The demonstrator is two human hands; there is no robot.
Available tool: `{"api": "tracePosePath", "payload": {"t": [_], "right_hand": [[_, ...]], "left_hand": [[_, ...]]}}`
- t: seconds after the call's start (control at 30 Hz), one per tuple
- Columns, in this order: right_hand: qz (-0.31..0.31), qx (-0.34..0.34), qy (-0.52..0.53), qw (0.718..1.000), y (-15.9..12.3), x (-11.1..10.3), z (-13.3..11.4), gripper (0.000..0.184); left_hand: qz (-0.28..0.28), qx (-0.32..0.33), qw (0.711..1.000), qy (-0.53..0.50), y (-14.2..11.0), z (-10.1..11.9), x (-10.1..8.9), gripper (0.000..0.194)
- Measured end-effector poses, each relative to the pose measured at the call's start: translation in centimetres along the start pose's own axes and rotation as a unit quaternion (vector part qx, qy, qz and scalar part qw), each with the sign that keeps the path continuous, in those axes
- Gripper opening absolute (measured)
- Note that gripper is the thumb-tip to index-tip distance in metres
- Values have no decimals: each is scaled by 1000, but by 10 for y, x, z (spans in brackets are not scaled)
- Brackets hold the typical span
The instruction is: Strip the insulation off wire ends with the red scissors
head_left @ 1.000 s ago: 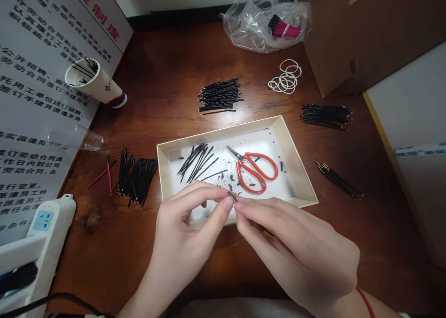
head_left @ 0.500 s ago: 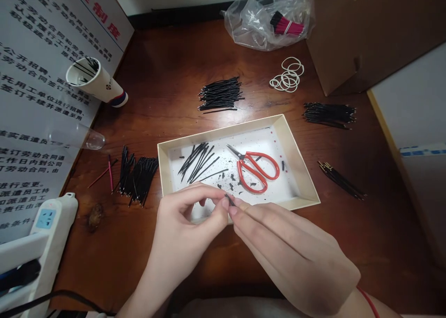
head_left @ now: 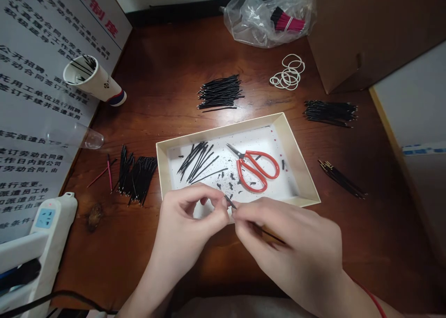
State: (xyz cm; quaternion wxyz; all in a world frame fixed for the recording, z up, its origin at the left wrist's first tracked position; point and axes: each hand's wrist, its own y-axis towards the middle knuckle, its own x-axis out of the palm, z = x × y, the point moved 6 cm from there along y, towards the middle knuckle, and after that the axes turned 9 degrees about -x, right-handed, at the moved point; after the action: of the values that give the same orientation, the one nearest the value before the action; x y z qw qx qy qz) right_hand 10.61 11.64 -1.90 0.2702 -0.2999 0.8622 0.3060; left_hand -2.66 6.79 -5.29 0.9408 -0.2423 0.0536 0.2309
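Observation:
Between my two hands, over the near edge of a shallow box (head_left: 296, 160), is a thin black wire (head_left: 230, 202). My left hand (head_left: 195, 220) pinches its tip end with thumb and forefinger. The wire runs back through the closed fingers of my right hand (head_left: 296, 243), and its length shows below the forefinger. Inside the box lie red-handled scissors (head_left: 240, 173), blades slightly apart, pointing up and left. Loose black wires (head_left: 202, 162) rest in its left half, with small black scraps (head_left: 232, 176) strewn beside the scissors.
Bundles of black wires lie behind the box (head_left: 220, 92), at its left (head_left: 139, 178) and at right (head_left: 330, 112). Further out are rubber bands (head_left: 288, 74), a plastic bag (head_left: 249, 25), a tilted paper cup (head_left: 101, 85), a clear cup (head_left: 93, 139) and a power strip (head_left: 57, 229).
My right hand has rolled and its fingers have curled in, so more of the wire shows beneath them. My left hand keeps its pinch in nearly the same place.

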Motion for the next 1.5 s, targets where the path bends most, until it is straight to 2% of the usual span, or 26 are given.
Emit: {"api": "tracePosePath", "payload": {"t": [0.07, 0.13, 0.2, 0.23, 0.3, 0.37, 0.43, 0.53, 0.63, 0.83, 0.97, 1.07, 1.2, 1.3, 1.37, 1.4, 1.47, 1.5], "right_hand": [[33, 106, 116, 987, 1, 1, 11, 21], [32, 195, 233, 952, 1, 8, 19, 19], [7, 254, 308, 917, 1, 14, 23, 16], [-5, 263, 323, 909, 1, 16, 24, 14], [-16, 239, 301, 923, 3, 13, 25, 11], [-30, 168, 226, 959, 5, 7, 23, 14], [-52, 87, 152, 983, 8, 1, 18, 16], [-79, 27, 116, 990, 9, -3, 14, 17], [-102, 37, 135, 985, 10, -4, 15, 18], [-120, 110, 210, 964, 7, 3, 19, 16], [-119, 176, 229, 950, 5, 7, 23, 16], [-88, 197, 247, 945, 4, 8, 25, 17], [-75, 228, 302, 923, -1, 15, 29, 13], [-74, 245, 328, 909, -2, 17, 31, 12], [-95, 215, 321, 917, 4, 14, 29, 13], [-106, 186, 296, 931, 8, 11, 28, 12], [-117, 124, 185, 968, 18, 2, 31, 9], [-94, 101, 79, 987, 23, -5, 36, 9]], "left_hand": [[5, -5, 1000, 0, -1, 1, -1, 17], [10, -3, 1000, -5, -2, 1, -2, 17], [15, 3, 1000, 0, -3, 2, -3, 16], [19, 9, 1000, 9, -3, 2, -4, 16], [30, 36, 998, 39, -5, 4, -5, 17], [27, 86, 993, 74, -8, 9, -4, 16], [12, 149, 983, 108, -13, 15, -1, 16], [-4, 234, 959, 159, -20, 24, 3, 14], [-9, 267, 944, 193, -24, 29, 4, 13], [-5, 271, 945, 184, -25, 29, 3, 14], [9, 239, 957, 167, -22, 24, 0, 14], [1, 159, 981, 112, -15, 15, -2, 12], [-51, 27, 998, -31, -5, 1, 1, 8], [-106, -53, 983, -144, -1, -10, 7, 4], [-112, -67, 974, -183, 1, -13, 7, 7], [-99, -66, 974, -192, 3, -14, 5, 10], [-55, -57, 974, -210, 5, -15, -2, 15], [-42, -56, 972, -223, 5, -15, -4, 16]]}}
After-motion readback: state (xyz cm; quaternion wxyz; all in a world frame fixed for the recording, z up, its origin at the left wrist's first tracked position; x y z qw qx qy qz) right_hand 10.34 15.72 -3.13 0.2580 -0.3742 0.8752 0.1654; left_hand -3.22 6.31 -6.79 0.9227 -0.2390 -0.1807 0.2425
